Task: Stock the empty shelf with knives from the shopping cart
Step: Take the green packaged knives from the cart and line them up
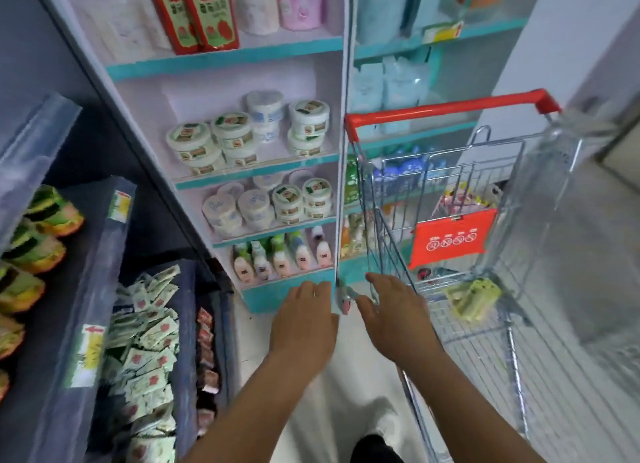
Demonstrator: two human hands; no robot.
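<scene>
Knives: none clearly recognisable; only a small blurred pinkish-grey item (344, 298) sits between the two hands, too smeared to identify
Head view, item position: low, in front of the teal bottom shelf edge (277, 294), at the white vertical post dividing the two shelf bays
Left hand (304, 312): palm down, fingers stretched forward and loosely spread, tips at the teal edge; holds nothing visible
Right hand (394, 315): palm down, thumb toward the blurred item, fingers at the cart's wire side; whether it grips the item cannot be told
Shopping cart (460, 220): metal wire, red handle, on the right, just beside the shelving; red tag hangs inside
Cart contents: pale green package (472, 298) on the basket floor, colourful packets farther in; blurred
Shelves: white tubs with green labels (239, 140) mid-level, small bottles (280, 254) on the lowest shelf, red cartons (194, 12) up top
Left bins: sachets (149, 338) and green-orange packs (34, 240) in dark trays
</scene>
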